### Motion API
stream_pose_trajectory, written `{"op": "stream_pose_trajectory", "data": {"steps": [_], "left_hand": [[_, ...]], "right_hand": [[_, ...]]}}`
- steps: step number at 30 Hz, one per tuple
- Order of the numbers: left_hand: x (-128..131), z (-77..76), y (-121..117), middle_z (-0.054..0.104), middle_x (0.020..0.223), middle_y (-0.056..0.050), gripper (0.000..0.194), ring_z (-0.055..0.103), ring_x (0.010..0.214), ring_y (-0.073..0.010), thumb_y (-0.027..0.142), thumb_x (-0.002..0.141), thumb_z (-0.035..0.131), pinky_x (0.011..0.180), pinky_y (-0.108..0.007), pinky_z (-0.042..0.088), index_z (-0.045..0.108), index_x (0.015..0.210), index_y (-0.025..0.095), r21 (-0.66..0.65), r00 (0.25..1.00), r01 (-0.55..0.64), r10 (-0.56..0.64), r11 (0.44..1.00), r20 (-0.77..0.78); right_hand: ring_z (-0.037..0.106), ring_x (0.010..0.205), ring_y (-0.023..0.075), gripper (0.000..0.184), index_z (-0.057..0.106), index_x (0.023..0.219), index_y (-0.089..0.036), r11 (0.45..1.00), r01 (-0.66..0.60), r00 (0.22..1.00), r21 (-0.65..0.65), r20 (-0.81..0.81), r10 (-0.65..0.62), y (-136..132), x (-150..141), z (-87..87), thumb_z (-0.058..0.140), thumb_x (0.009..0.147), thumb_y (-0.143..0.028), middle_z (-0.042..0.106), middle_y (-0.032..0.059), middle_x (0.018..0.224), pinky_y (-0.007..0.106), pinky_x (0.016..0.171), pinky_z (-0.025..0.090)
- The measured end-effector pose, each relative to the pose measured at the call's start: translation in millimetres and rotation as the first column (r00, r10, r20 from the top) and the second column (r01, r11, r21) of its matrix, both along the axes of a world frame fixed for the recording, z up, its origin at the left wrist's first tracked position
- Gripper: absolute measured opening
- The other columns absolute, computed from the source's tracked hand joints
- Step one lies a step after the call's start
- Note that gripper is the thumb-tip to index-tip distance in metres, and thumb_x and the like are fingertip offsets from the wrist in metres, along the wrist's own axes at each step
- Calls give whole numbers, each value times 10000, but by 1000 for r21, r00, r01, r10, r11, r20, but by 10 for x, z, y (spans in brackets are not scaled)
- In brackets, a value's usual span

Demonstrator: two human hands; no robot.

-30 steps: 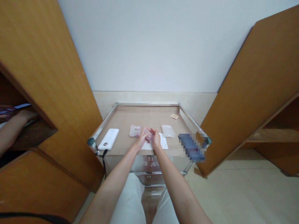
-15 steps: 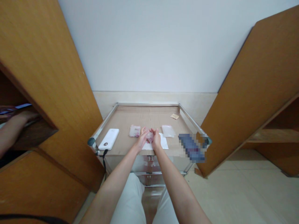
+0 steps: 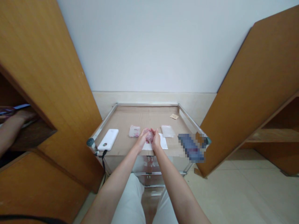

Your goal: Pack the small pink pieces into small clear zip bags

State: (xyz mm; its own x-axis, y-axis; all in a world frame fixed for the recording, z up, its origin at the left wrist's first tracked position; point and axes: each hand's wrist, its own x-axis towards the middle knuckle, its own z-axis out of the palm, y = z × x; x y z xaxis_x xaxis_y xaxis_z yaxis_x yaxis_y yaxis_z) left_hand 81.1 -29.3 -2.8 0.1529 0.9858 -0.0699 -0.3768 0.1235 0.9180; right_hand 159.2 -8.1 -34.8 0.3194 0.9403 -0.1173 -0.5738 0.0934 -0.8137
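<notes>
Between my two hands is a small clear plastic bag with reddish print, above a white sheet of paper. My left hand grips the bag's left side, and my right hand grips its right side, fingers curled in. The fingertips are small and partly hidden. A stack of clear bags with pink print lies just left of my left hand. Beyond my right hand lies another stack of clear plastic bags, touching or close to the paper.
A white power bank with a black cable lies at the tabletop's left. A small tan card is at the back right, a blurred-out dark object at the right edge. Metal rails border the tabletop. Another person's arm reaches into the left shelf.
My fingers have shifted slightly around the clear bag, whose shape between them has changed a little. The things on the tabletop have stayed in place.
</notes>
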Motion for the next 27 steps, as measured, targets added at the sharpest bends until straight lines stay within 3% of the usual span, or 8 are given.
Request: {"op": "stream_pose_trajectory", "data": {"steps": [6,11,16,20,27], "left_hand": [[-82,55,2,594,939,-47,252,547,680,-109,226,661,531,504,-190,376,557,905,169,13,999,-27,26,1000,44],[-211,95,3,605,936,-74,184,545,856,-139,169,668,494,702,-227,412,574,829,128,-6,978,-69,68,998,195],[-402,124,-79,612,918,-98,217,551,895,-155,175,703,445,767,-264,420,558,878,115,-56,949,-8,26,998,315],[-510,58,-156,610,912,-118,192,550,921,-188,185,709,450,768,-300,437,565,843,110,-116,939,90,-46,989,340],[-564,-7,-179,586,1001,-138,241,519,984,-191,194,737,439,811,-295,427,571,908,87,-79,936,115,-82,990,342]], "right_hand": [[590,719,142,367,595,770,-158,1000,10,1000,-7,-19,-10,26,13,-21,347,768,-429,649,59,786,265,655,435],[584,773,140,356,591,736,-160,999,43,999,33,-8,-43,46,36,-38,340,773,-411,649,62,761,270,717,421],[586,762,135,340,594,706,-167,998,50,999,24,-22,-49,22,40,-4,328,785,-364,650,60,746,272,719,424],[588,739,138,287,598,698,-167,997,70,998,29,-11,-70,1,29,19,383,756,-349,648,53,716,274,692,432],[560,752,137,211,583,758,-158,984,129,962,123,226,-155,-96,-28,106,529,644,-327,624,29,754,247,662,417]]}}
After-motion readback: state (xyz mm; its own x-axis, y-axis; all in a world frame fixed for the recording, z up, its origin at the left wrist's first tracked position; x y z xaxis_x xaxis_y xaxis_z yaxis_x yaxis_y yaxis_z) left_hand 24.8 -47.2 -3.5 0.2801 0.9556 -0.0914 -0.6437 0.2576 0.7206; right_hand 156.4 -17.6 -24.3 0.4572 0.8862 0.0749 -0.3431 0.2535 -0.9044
